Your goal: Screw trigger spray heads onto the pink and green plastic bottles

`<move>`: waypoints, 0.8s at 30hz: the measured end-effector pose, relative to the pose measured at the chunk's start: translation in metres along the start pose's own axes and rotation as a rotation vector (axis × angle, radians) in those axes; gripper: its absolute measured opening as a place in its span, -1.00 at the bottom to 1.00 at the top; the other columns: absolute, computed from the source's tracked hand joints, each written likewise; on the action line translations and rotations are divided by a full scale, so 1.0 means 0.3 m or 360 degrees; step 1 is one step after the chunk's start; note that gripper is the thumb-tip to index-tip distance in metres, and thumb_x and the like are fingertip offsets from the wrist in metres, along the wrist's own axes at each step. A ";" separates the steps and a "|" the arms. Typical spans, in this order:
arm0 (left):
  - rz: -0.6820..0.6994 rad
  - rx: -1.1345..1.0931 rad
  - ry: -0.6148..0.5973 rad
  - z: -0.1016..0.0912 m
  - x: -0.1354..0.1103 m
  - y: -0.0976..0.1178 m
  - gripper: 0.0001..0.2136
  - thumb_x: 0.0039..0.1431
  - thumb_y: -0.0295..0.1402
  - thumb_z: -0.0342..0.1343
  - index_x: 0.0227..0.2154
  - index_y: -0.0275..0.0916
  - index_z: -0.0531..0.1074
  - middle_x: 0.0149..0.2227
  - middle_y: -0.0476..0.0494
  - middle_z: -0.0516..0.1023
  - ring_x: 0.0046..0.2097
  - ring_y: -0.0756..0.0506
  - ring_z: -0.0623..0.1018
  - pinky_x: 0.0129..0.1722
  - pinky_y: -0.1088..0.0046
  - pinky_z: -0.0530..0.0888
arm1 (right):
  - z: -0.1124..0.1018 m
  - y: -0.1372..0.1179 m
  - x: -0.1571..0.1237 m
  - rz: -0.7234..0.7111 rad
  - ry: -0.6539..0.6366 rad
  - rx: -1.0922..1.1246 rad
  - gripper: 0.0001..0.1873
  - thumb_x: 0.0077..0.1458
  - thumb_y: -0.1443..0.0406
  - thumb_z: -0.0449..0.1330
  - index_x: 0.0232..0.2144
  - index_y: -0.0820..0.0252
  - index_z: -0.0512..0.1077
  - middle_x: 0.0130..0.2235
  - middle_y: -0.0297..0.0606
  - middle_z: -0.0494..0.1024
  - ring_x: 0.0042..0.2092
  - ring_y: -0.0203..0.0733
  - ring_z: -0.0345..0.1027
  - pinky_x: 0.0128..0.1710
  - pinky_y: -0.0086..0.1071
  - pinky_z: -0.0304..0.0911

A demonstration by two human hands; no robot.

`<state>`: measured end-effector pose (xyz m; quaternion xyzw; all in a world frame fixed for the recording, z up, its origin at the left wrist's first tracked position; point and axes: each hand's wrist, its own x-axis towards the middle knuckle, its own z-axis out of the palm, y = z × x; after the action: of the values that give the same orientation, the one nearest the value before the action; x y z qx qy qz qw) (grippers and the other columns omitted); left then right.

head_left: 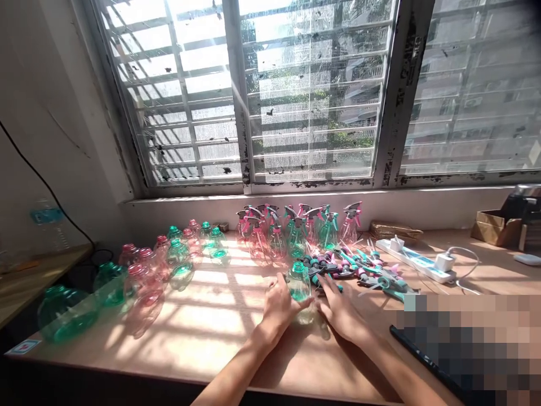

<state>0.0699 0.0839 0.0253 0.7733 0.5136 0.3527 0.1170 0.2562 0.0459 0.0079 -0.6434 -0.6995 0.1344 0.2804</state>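
Observation:
My left hand [276,301] is wrapped around the left side of a clear green bottle [299,282], its thumb across the front. The bottle stands upright on the table with its neck uncapped. To its right is my right hand [340,310], fingers stretched out at the near edge of a pile of trigger spray heads [338,265] in grey, pink and teal. Whether its fingertips touch a spray head I cannot tell. Behind the pile, several pink and green bottles with spray heads fitted [276,242] stand together.
Several open-necked pink and green bottles [146,282] stand along the table's left side. A white power strip [416,260] with plugs lies at the right, near a cardboard box [495,226]. A black flat object [426,361] lies at the front right. Windows rise behind the table.

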 end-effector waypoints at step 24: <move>0.0032 0.0680 0.0267 -0.164 -0.213 -0.113 -0.16 0.04 -0.57 0.21 0.39 -0.07 0.09 0.22 -0.33 0.31 0.14 -0.41 0.47 0.09 -0.01 0.52 | -0.042 0.004 -0.317 0.0109 0.0738 0.0595 -0.54 0.34 -0.07 -0.04 0.03 0.05 0.36 -0.24 -0.14 0.73 -0.30 0.06 0.62 -0.30 -0.24 0.46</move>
<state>-0.0012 0.0340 0.0154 0.7536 0.5769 0.3001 -0.0958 0.2657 -0.0488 -0.0032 -0.6173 -0.5578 0.1198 0.5417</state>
